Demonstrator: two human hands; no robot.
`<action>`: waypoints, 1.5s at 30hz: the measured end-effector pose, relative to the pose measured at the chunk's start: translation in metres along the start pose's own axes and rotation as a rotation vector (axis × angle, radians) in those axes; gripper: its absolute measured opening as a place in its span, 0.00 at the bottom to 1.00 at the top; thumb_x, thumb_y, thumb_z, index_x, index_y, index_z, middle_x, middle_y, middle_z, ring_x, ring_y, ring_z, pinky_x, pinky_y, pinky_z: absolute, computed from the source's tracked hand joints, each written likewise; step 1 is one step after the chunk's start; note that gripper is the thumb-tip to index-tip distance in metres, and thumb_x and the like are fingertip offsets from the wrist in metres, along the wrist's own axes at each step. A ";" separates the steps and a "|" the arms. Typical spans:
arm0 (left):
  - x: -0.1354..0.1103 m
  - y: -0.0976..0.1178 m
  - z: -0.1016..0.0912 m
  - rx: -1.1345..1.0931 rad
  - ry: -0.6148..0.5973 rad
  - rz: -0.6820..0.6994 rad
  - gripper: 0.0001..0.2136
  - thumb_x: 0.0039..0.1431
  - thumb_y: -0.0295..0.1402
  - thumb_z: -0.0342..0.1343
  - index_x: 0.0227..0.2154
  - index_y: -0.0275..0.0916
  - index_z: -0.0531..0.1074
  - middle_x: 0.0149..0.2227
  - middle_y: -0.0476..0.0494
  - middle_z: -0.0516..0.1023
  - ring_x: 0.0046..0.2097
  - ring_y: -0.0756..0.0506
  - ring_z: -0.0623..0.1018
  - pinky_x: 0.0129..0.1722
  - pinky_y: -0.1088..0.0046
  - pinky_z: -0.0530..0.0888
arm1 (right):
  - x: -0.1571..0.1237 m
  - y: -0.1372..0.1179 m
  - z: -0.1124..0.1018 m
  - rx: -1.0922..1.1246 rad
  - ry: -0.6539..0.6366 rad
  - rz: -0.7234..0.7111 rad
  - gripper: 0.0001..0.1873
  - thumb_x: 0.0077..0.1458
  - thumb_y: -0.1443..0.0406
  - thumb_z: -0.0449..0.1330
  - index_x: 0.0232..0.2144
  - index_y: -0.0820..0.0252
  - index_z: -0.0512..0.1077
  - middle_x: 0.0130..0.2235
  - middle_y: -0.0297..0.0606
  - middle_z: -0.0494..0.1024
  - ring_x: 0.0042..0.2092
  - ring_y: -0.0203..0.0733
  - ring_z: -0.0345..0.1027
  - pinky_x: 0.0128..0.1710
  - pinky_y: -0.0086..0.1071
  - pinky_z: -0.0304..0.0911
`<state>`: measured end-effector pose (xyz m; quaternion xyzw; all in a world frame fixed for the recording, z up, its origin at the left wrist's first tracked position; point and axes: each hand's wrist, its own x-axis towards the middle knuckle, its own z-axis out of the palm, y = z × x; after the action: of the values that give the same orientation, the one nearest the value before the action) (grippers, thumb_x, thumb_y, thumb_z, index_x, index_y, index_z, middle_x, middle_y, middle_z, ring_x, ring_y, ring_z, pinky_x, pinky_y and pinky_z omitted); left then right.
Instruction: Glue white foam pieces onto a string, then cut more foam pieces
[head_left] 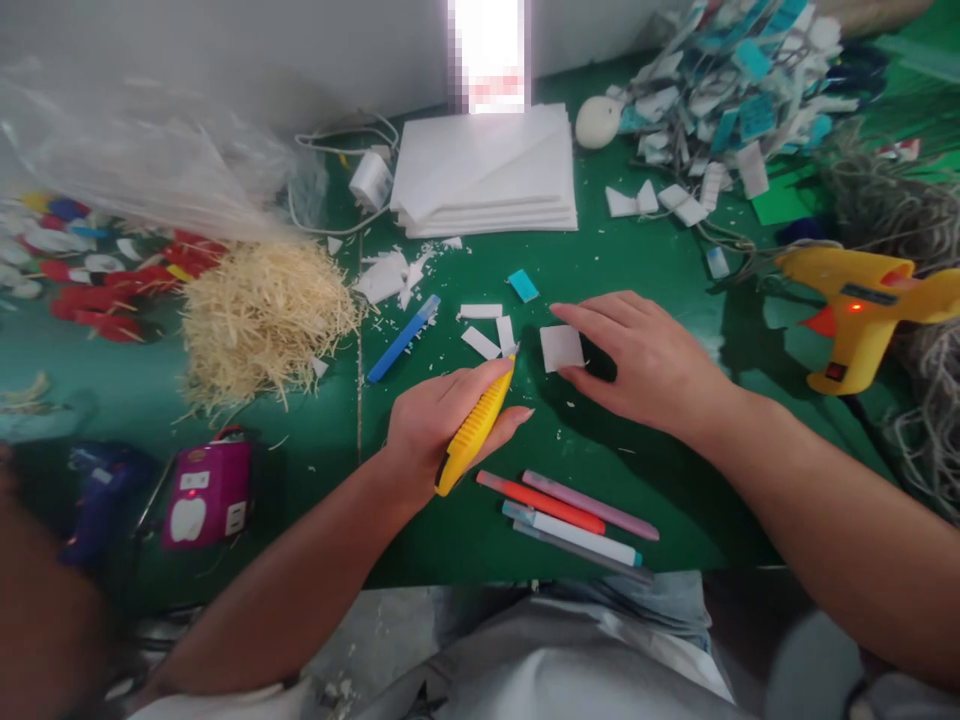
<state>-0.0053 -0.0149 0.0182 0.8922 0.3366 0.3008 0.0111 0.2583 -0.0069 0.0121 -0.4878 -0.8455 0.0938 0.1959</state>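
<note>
My left hand [442, 420] is closed around a yellow utility knife [476, 425], its short blade pointing away from me. Just beyond the blade tip lie small white foam strips [481, 343] and a blue piece [523, 285]. At the centre right, my right hand [637, 355] has thumb and forefinger at the edges of a square white foam piece [561, 348] on the green table. Its fingers curve around the piece from the right. Several marker pens [574, 510] lie side by side closer to me, and a blue pen [403, 338] lies left of the strips.
A stack of white foam sheets [487, 180] stands at the back. Pale shredded straw [262, 320] is heaped on the left, near a magenta power box [208, 493]. On the right are a yellow glue gun [862, 310], its light lit, and a pile of wired white and blue pieces [720, 100].
</note>
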 end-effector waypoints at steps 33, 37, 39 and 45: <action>-0.004 0.003 0.000 -0.111 0.130 -0.059 0.15 0.72 0.36 0.60 0.57 0.39 0.72 0.50 0.43 0.86 0.47 0.47 0.87 0.51 0.76 0.82 | -0.003 0.012 0.002 0.007 0.052 0.063 0.27 0.62 0.59 0.62 0.60 0.67 0.77 0.57 0.58 0.82 0.58 0.62 0.75 0.59 0.58 0.72; -0.006 0.005 0.003 -0.187 0.151 -0.105 0.15 0.73 0.40 0.58 0.57 0.40 0.74 0.50 0.45 0.86 0.46 0.48 0.86 0.51 0.77 0.81 | -0.003 0.016 0.003 0.041 0.006 0.030 0.26 0.62 0.60 0.62 0.60 0.61 0.77 0.56 0.55 0.83 0.57 0.62 0.76 0.59 0.60 0.72; -0.006 0.007 0.002 -0.197 0.099 -0.140 0.15 0.73 0.40 0.58 0.56 0.40 0.74 0.52 0.44 0.86 0.48 0.48 0.86 0.52 0.77 0.81 | -0.004 0.016 0.003 0.051 0.003 0.020 0.25 0.62 0.62 0.62 0.60 0.61 0.77 0.56 0.54 0.83 0.57 0.62 0.76 0.58 0.59 0.73; -0.004 0.013 -0.001 -0.192 0.074 -0.173 0.15 0.74 0.43 0.56 0.55 0.40 0.74 0.51 0.45 0.87 0.48 0.48 0.86 0.52 0.77 0.81 | -0.008 0.011 0.003 0.068 0.026 -0.006 0.29 0.61 0.58 0.62 0.63 0.61 0.76 0.57 0.52 0.82 0.58 0.61 0.75 0.58 0.56 0.73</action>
<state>-0.0003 -0.0270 0.0196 0.8430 0.3820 0.3625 0.1098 0.2696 -0.0084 0.0035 -0.4796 -0.8406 0.1154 0.2236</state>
